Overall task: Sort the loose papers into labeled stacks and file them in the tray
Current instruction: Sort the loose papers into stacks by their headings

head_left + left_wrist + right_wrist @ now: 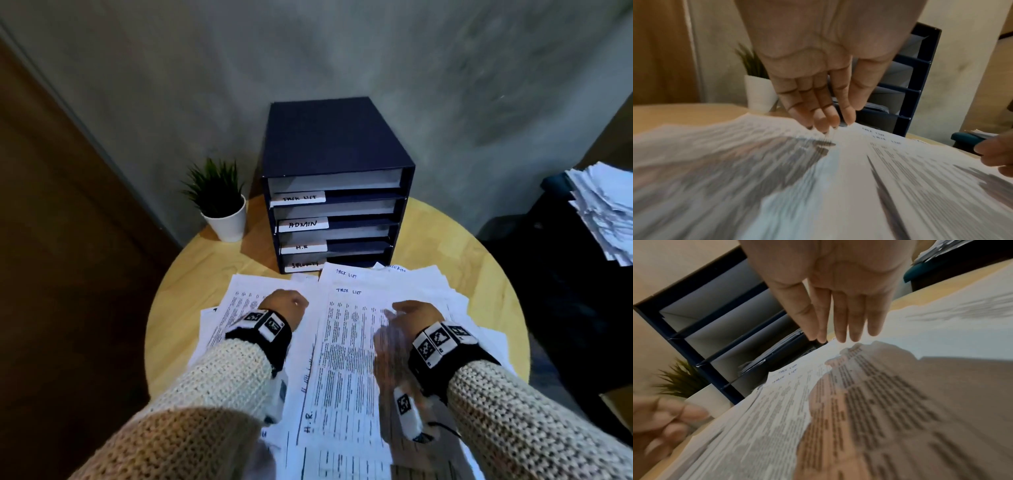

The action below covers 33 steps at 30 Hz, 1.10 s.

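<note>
Loose papers [346,342] spread across round worktop [479,260], before labelled tray [337,192]. Left hand [284,306] and right hand [411,317] flat, fingers extended over sheets, gripping nothing.

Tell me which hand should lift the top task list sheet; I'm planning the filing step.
Right. The right hand hovers open directly over the task list sheet, while the left hand is over the neighbouring papers.

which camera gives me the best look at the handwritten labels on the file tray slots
The head view. It faces the file tray front-on, so its white labels show; ADMIN and H.R read clearly, the top and bottom ones less so. The left wrist view shows only shelf edges behind the left hand; the right wrist view shows open slots, no labels.
</note>
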Available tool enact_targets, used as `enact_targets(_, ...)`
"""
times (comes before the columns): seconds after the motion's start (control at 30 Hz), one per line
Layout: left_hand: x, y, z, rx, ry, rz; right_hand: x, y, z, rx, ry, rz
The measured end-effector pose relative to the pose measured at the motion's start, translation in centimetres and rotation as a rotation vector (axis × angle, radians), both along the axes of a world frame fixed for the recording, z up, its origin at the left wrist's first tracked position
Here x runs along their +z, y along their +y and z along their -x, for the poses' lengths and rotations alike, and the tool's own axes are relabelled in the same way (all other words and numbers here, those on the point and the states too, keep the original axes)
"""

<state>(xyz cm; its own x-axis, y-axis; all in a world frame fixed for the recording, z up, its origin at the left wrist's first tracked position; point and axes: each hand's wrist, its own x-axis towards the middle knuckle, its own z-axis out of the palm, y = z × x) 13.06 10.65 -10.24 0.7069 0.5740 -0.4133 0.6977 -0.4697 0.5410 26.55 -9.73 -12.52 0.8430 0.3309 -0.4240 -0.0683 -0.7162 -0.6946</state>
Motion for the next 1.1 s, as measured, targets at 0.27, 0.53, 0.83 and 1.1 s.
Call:
enact_targets(0.27, -2.6, -5.7, 7.7, -0.225, 0.236, -0.013, 0.7, -5.6, 3.6, 0.046, 0.013, 0.228)
enact_targets(0.53, -2.5, -8.7, 10.4, -0.208, 0.194, 0.018, 0.0, -7.8, 5.6, 0.087, -0.017, 0.269)
enact_targets(0.83, -2.1, -9.8, 10.9, -0.078, -0.011, 0.103, -0.9, -9.5, 4.2, -0.116, 0.068, 0.086)
enact_targets(1.1, -2.4, -9.2, 10.8, 0.14, -0.176, 0.361, -1.2, -10.7, 3.4, -0.138, 0.065, 0.165)
